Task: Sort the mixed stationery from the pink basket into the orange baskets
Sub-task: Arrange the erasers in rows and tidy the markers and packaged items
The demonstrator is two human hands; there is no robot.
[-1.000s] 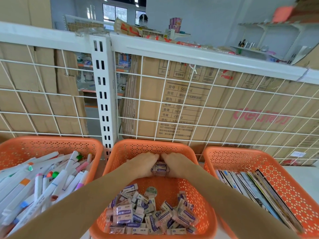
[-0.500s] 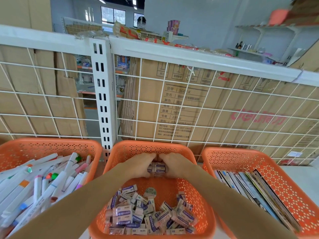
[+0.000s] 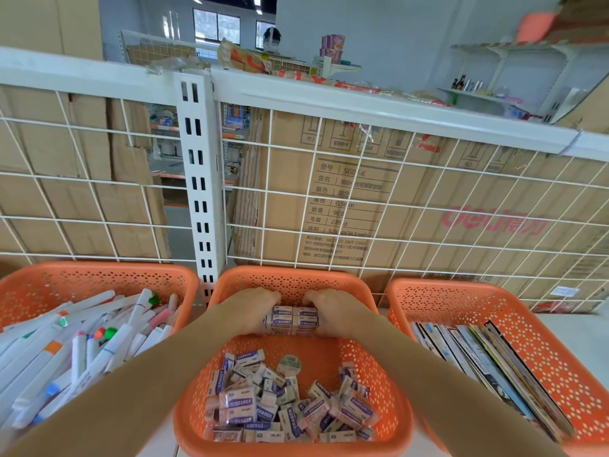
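Note:
Three orange baskets stand in a row before a white wire grid. In the middle basket [image 3: 389,384], my left hand [image 3: 252,310] and my right hand [image 3: 333,311] press a neat block of wrapped erasers [image 3: 291,319] between them, against the basket's far wall. Both hands curl round the ends of the block. A loose heap of erasers [image 3: 283,404] lies at the near end of the same basket. The left basket [image 3: 99,278] holds several white markers [image 3: 82,344]. The right basket [image 3: 461,298] holds flat booklets [image 3: 487,357] standing on edge. The pink basket is out of view.
A white wire grid panel [image 3: 362,199] with a slotted upright post [image 3: 199,179] rises just behind the baskets. Brown cardboard boxes [image 3: 428,209] stand behind the grid. A white shelf surface [image 3: 576,331] shows to the right of the right basket.
The eraser block between my hands has grown wider, and my hands have spread a little apart. The camera has tilted slightly down.

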